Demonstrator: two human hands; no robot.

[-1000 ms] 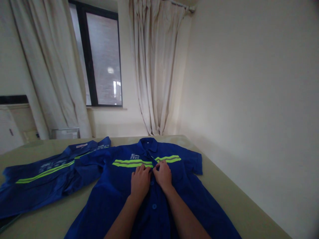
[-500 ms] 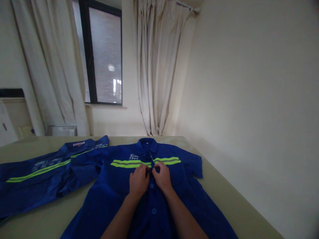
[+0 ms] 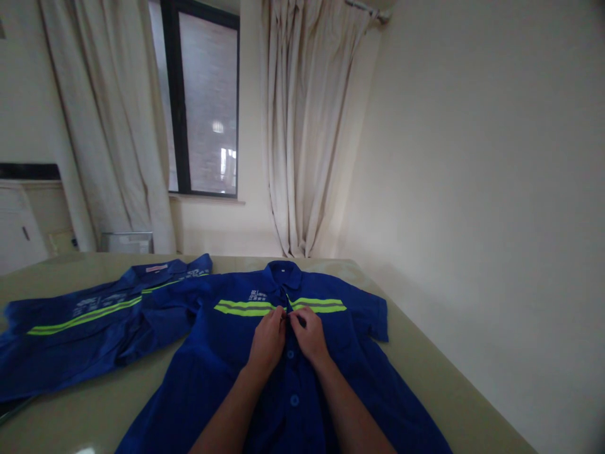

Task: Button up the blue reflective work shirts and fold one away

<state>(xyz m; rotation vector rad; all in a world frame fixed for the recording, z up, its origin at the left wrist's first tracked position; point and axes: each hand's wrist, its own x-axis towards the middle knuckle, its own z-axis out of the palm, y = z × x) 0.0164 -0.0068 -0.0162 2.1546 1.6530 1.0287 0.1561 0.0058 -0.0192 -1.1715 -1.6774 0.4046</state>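
Observation:
A blue short-sleeved work shirt [image 3: 212, 366] lies face up before me, its collar at the far end and a yellow-green reflective band [image 3: 326, 306] across the chest. Both hands meet at its front placket, just below the band. My left hand [image 3: 268, 337] pinches the placket edge with closed fingers. Close beside it, my right hand [image 3: 308, 332] has thumb and forefinger pressed together on the same placket. Whatever button is between the fingertips is hidden. Lower down the placket, a blue button [image 3: 290, 354] and another button [image 3: 294, 400] show.
More blue clothing with a reflective stripe [image 3: 85, 321] lies to the left, touching the shirt's sleeve. Everything rests on a pale green tabletop [image 3: 425, 372]. A wall [image 3: 472, 189] runs along the right; curtains [image 3: 307, 126] and a window [image 3: 210, 101] stand behind.
The view has shifted slightly. My left hand has turned a little more upright, its fingertips nearer the right hand's at the placket. The shirt stays in place.

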